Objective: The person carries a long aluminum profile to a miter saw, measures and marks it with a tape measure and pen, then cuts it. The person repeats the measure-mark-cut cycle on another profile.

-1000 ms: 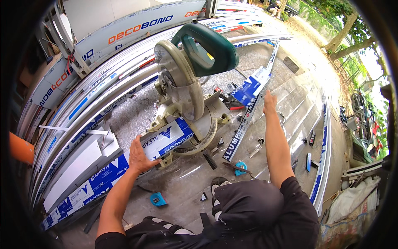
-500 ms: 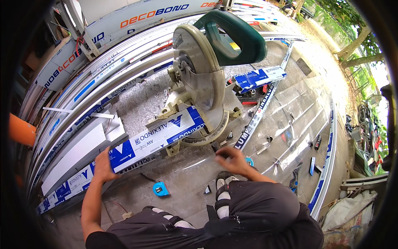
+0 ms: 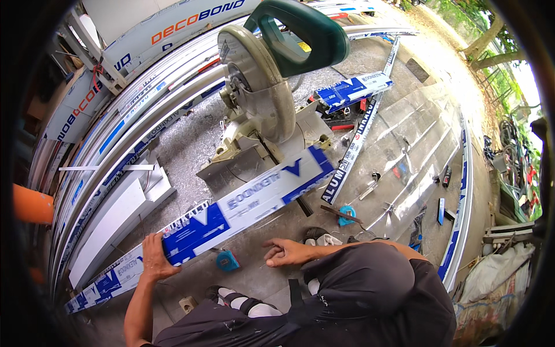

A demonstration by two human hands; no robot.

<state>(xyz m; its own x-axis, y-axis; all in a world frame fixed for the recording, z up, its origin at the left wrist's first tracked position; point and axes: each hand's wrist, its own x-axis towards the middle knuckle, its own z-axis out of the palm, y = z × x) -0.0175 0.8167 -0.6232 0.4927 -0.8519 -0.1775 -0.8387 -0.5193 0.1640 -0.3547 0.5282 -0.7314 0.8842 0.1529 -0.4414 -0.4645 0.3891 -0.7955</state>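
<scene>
My left hand (image 3: 157,258) is closed around a long, flat profile (image 3: 250,199) wrapped in blue-and-white protective film. The profile slants from the lower left up to the right, and its right end lies in front of the miter saw's base. The miter saw (image 3: 263,87) has a pale round blade guard and a dark green handle (image 3: 338,49); its head is raised. My right hand (image 3: 289,253) holds nothing, fingers apart, over the floor in front of my knee. Between my hands, just below the profile, lies a blue tape measure (image 3: 227,261).
White channel profiles (image 3: 115,222) lie at the left, beside a stack of long bars (image 3: 124,124). A second tape measure (image 3: 347,216) is right of the saw, near a film-wrapped strip (image 3: 361,136). Clear sheeting (image 3: 416,139) covers floor at the right. An orange pipe-like thing (image 3: 33,203) sits far left.
The wrapped profile has come off the saw's base, towards me and to the right, with my left hand on it. My right hand has moved left and its fingers have spread. The view has shifted.
</scene>
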